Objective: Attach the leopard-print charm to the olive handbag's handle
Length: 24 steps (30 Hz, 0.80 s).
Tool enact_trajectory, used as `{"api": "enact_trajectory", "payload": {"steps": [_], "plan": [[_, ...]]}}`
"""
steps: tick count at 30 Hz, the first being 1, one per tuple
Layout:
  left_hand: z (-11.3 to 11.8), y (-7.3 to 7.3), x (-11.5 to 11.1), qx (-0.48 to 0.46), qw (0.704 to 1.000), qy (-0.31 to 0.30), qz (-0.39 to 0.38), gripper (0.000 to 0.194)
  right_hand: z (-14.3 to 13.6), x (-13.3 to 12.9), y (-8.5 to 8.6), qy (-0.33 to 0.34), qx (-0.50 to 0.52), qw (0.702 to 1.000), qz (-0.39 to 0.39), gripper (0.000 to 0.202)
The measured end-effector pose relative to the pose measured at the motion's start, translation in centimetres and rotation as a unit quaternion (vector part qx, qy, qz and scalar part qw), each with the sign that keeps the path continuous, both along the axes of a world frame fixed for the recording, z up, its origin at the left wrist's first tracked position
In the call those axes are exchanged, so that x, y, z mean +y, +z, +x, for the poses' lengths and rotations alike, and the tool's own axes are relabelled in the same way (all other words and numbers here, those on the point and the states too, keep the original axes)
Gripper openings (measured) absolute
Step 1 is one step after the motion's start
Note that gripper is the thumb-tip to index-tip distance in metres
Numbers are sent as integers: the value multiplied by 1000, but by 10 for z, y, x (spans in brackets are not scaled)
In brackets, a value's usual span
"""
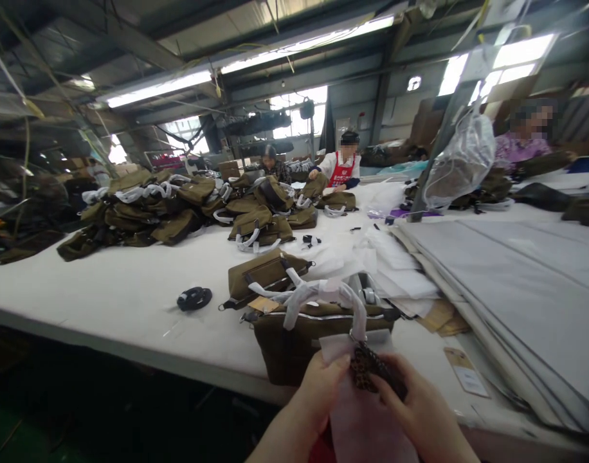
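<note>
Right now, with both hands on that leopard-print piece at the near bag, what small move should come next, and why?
Probably wrap the white tissue sheet around the leopard-print piece. Both the left hand and right hand pinch it over the sheet, just below the olive bag, whose handles are already wrapped in white; the piece itself looks bare.

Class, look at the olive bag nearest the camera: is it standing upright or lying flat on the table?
Upright. The olive bag stands at the table edge, wrapped handles on top.
</note>
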<state>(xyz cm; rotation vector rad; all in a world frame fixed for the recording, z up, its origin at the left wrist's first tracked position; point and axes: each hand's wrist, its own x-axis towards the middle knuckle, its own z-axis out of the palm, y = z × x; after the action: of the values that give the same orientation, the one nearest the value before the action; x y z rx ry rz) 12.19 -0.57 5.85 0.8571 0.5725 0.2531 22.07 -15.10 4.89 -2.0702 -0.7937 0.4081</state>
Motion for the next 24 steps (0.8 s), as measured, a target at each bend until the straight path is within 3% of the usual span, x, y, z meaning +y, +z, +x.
{"api": "enact_trajectory", "payload": {"steps": [3, 9, 12, 14, 18, 21, 24], "plan": [[2, 0, -1, 32, 998, 13, 53, 57, -14, -11, -5, -10, -93, 995, -22, 31], [7, 2, -11, 65, 988, 20, 141, 58, -29, -24, -18, 67, -216, 974, 28, 22], [7, 4, -12, 65, 987, 32, 146, 55, -6, -26, -14, -53, -198, 978, 26, 29], [5, 7, -10, 24, 991, 15, 128, 52, 14, -24, -11, -117, -99, 987, 48, 40], [3, 10, -6, 20, 990, 3, 141, 42, 28, -12, -12, -14, 142, 981, 129, 43], [4, 8, -10, 36, 980, 5, 194, 29, 12, -1, -15, 9, 81, 987, 139, 37], [6, 5, -17, 33, 975, 38, 215, 28, -3, 13, -12, 24, -35, 996, 79, 34]]}}
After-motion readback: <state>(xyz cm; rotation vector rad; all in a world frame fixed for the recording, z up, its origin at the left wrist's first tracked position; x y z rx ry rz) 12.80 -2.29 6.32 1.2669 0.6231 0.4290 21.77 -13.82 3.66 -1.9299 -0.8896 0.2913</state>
